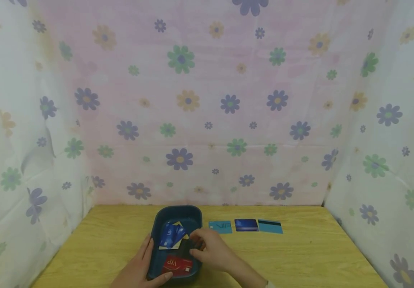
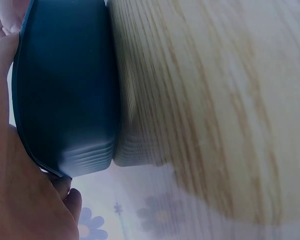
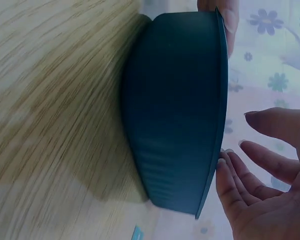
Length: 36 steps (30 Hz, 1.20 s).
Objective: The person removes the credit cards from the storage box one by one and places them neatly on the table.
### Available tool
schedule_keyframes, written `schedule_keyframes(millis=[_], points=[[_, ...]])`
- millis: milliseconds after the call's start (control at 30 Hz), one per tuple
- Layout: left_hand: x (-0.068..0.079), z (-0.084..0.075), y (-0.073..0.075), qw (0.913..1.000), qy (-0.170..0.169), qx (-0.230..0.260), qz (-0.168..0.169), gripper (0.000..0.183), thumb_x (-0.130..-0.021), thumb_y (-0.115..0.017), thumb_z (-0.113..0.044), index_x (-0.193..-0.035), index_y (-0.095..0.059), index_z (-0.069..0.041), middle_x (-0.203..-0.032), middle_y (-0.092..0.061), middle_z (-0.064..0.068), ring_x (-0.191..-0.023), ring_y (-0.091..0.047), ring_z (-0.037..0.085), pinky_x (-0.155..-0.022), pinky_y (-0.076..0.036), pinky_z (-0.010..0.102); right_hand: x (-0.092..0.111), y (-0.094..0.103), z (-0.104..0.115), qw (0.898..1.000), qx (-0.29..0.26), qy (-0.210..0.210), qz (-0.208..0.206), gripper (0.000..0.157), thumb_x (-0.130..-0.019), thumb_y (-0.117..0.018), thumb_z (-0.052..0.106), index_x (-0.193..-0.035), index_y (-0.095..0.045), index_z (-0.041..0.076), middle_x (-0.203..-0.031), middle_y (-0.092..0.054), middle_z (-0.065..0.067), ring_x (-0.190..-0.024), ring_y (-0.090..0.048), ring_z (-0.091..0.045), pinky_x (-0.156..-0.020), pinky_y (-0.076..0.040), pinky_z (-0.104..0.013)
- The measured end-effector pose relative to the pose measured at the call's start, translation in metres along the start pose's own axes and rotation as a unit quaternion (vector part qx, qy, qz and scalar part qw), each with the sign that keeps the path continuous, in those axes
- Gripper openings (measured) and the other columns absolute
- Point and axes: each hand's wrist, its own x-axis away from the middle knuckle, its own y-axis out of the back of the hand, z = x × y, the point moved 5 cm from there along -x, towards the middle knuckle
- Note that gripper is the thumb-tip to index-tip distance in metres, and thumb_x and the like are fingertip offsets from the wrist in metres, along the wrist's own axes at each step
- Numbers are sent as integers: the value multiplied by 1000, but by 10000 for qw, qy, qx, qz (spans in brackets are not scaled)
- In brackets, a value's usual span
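Observation:
A deep dark-teal tray [image 1: 178, 210] stands on the table, several cards inside it. Blue cards [image 1: 171, 235] overlap pale yellow ones, with a dark card [image 1: 184, 249] beside them and a red VIP card [image 1: 178, 265] at the near end. My left hand [image 1: 140, 264] holds the tray's left side, its thumb over the near rim. Across the right rim reaches my right hand [image 1: 214, 250], near the dark card. In the right wrist view, thumb and index finger of the right hand [image 3: 270, 175] are apart with nothing visible between them; other fingertips touch the rim.
To the right of the tray three cards lie in a row on the wooden table [image 1: 300, 256]: a light blue VIP card [image 1: 220, 227], a dark blue card [image 1: 246, 225] and a light blue striped card [image 1: 270, 226]. Flowered cloth [image 1: 207, 172] encloses the back and sides.

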Motion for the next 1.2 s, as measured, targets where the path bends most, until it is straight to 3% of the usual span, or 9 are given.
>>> schedule_keyframes(millis=[200,367,600,767,933,1200], points=[[0,0,1,10000,-36,-53,-25,119,-85,-71,-65,-159,-16,9,-166,-14,31,-136,-44,54,-95,-51,66,-14,-15,6,9995,-17,-227,204,33,-89,-78,9,-120,-68,4,-105,-64,-7,-89,-63,-6,-78,-56,-21],[1,0,2,9999,-110,-100,-49,117,-86,-70,-65,-159,-17,10,-166,-13,32,-136,-44,55,-94,-51,65,-26,-26,10,9959,690,-246,528,43,-87,-81,12,-126,-66,4,-107,-63,-3,-90,-63,-5,-77,-54,-17],[-1,2,0,9999,-112,-71,-21,115,-87,-69,-64,-159,-17,10,-166,-12,31,-138,-41,55,-97,-50,65,-42,-43,8,9791,1677,-306,1110,54,-86,-84,17,-134,-63,5,-117,-64,-2,-95,-61,-6,-80,-53,-20],[-2,3,-2,9999,-119,2,-25,115,-88,-70,-62,-159,-15,10,-166,-11,31,-139,-39,55,-98,-50,63,-47,-54,4,9644,2234,-289,1382,56,-83,-88,23,-132,-65,9,-114,-65,3,-101,-58,-4,-88,-52,-23],[-2,3,-1,9999,-103,19,-40,116,-88,-69,-64,-159,-15,10,-166,-10,31,-140,-38,56,-99,-49,64,-50,-61,4,9551,2510,-168,1564,56,-82,-88,28,-129,-67,10,-113,-67,3,-101,-58,-4,-90,-52,-23],[0,4,-4,9999,-128,-23,-82,115,-87,-70,-63,-158,-18,11,-166,-11,31,-139,-38,56,-99,-49,64,-52,-72,1,9431,2870,-382,1636,56,-81,-88,34,-128,-67,13,-115,-63,3,-104,-58,-8,-88,-53,-27]])
